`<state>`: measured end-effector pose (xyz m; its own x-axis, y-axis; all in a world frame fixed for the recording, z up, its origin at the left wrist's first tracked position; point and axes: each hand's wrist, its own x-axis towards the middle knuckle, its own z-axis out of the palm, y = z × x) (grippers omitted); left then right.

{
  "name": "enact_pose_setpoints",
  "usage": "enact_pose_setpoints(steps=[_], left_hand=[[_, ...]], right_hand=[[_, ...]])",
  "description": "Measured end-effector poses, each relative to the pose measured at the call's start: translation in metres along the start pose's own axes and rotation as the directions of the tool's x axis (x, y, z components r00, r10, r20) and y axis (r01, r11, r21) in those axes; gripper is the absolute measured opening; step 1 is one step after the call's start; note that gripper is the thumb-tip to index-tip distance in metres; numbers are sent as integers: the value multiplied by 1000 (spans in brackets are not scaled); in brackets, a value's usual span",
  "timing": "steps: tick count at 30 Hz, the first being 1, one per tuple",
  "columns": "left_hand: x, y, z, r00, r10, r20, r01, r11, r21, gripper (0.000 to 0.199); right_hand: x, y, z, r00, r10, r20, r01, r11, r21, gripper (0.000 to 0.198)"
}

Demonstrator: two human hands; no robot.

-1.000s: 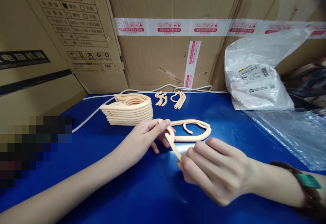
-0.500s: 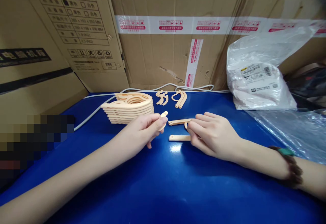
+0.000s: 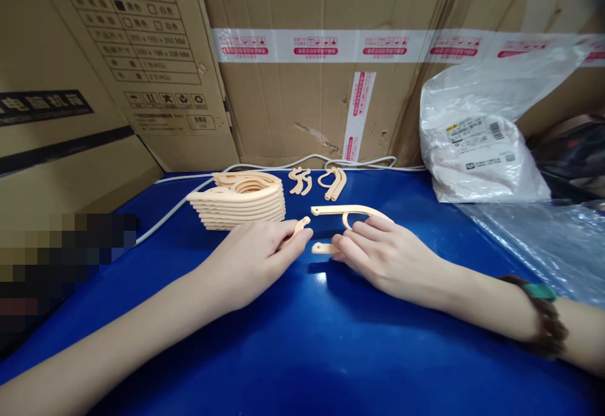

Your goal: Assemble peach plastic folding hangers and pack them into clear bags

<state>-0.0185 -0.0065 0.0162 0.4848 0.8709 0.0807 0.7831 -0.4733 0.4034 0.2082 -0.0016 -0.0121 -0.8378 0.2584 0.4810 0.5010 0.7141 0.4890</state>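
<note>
My left hand point(image 3: 258, 261) is closed around a small beige plastic piece point(image 3: 302, 224); its tip with a hole pokes out past the thumb, and the rest is hidden by the fingers. My right hand point(image 3: 385, 249) pinches a beige plastic arm point(image 3: 322, 248) whose holed end points left toward my left hand, a gap apart. Just behind the right fingers, a curved beige arm with a loop point(image 3: 338, 210) lies on the table, its far end partly covered by that hand. Beyond my left hand stands a neat stack of beige curved hanger-like parts point(image 3: 239, 207).
On the blue table point(image 3: 302, 346), small hook-shaped pieces point(image 3: 300, 180) and curved pieces point(image 3: 334, 184) lie near the back. A white cable point(image 3: 189, 200) runs behind them. Cardboard boxes point(image 3: 293, 107) wall the back and left. A plastic bag point(image 3: 482, 145) sits at right, with clear film point(image 3: 534, 246) before it.
My right hand has lifted the nearer arm slightly off the table, showing more of the curved arm behind. My left hand has turned palm-down and lowered, with the small piece tilted.
</note>
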Motion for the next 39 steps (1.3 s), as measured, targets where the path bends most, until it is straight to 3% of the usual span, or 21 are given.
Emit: enact_pose_setpoints(steps=[5, 10, 18, 23, 30, 39], left_hand=[[-1, 0, 1, 1000, -9, 2, 9, 1000, 6, 44], [-1, 1, 2, 997, 65, 36, -65, 998, -23, 43], [1, 2, 3, 991, 118, 64, -119, 993, 2, 38], [2, 1, 5, 993, 105, 53, -106, 994, 18, 40], [3, 1, 5, 993, 101, 59, -104, 994, 43, 42], [3, -1, 7, 992, 114, 48, -116, 991, 64, 42]], right_hand=[[-3, -1, -3, 998, 0, 62, 0, 1000, -1, 24], [-5, 1, -2, 992, 19, 121, -29, 996, 79, 26], [-8, 4, 1, 990, 116, 75, -130, 969, 209, 36], [-9, 2, -2, 986, 105, 132, -137, 955, 261, 35], [-7, 1, -4, 982, -5, 189, -63, 935, 350, 30], [-11, 3, 0, 973, 37, 226, -107, 945, 308, 30]])
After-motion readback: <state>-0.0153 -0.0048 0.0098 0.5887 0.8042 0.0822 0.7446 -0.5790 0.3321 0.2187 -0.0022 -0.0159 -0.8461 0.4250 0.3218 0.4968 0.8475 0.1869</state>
